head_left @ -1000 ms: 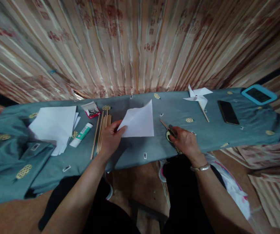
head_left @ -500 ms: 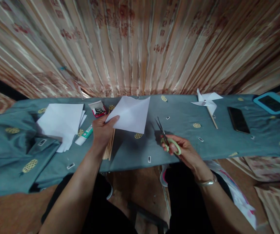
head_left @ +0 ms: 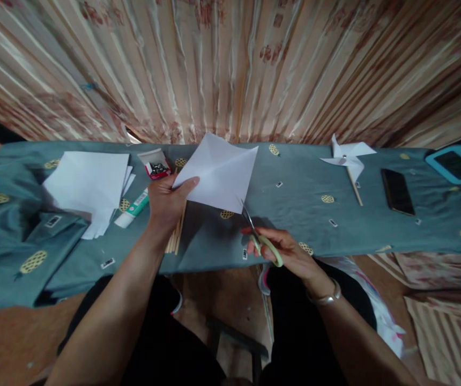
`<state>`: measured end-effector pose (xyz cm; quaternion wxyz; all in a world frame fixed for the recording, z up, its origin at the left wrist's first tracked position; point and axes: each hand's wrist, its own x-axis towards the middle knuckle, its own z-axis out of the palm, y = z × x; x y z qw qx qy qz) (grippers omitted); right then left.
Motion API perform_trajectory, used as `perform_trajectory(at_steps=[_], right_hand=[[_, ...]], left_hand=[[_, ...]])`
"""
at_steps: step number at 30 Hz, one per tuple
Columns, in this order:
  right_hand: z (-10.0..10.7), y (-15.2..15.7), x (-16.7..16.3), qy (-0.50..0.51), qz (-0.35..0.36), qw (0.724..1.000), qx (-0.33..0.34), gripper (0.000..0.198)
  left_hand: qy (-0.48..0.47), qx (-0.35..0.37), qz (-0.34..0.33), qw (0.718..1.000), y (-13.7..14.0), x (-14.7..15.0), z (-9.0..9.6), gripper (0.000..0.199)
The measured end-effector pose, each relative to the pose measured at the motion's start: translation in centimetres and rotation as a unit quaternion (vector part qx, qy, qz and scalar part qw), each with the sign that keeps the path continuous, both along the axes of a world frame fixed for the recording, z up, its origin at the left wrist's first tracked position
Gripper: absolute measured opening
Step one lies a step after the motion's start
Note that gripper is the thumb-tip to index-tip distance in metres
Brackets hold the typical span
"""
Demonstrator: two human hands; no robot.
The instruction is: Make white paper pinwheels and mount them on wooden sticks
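A creased square sheet of white paper [head_left: 220, 174] is pinched by its left corner in my left hand [head_left: 170, 201], thumb on top. My right hand [head_left: 281, 249] holds scissors [head_left: 271, 251] with pale green handles, fingers through the loops. The blades point up and left, and their tips are at the sheet's lower right corner. Whether the paper lies between the blades I cannot tell. Under my left hand, thin wooden sticks [head_left: 177, 233] lie partly covered by it. Just left of that hand are a green and white glue tube [head_left: 134, 208] and an open red and white box [head_left: 156, 165] of small metal pieces.
A stack of white paper [head_left: 88, 179] lies on the left of the cloth-covered table [head_left: 295, 214]. To the right are a white paper pinwheel [head_left: 347, 156] on a stick, a dark phone [head_left: 397, 191] and a blue-framed tablet [head_left: 458, 164]. A curtain [head_left: 230, 75] hangs behind the table.
My right hand has brought the scissors left to the paper's lower right corner. The sheet has shifted slightly up and right in my left hand's grip. The camera view has moved a little.
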<state>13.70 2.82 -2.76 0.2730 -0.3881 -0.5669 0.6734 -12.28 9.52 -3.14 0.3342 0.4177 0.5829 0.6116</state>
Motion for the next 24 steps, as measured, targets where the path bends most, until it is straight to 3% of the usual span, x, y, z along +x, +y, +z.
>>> perform_trajectory(at_steps=[9, 18, 24], right_hand=[[0.09, -0.03, -0.44, 0.018, -0.007, 0.999, -0.028, 0.055], [-0.48, -0.03, -0.56, 0.027, -0.007, 0.999, -0.029, 0.045], [-0.72, 0.11, -0.42, 0.025, 0.006, 1.0, -0.015, 0.051]], left_hand=[[0.004, -0.01, -0.023, 1.0, -0.38, 0.33, -0.12, 0.019], [-0.017, -0.001, -0.029, 0.999, -0.35, 0.45, -0.42, 0.015], [-0.015, 0.0, -0.042, 0.999, -0.38, 0.28, -0.36, 0.013]])
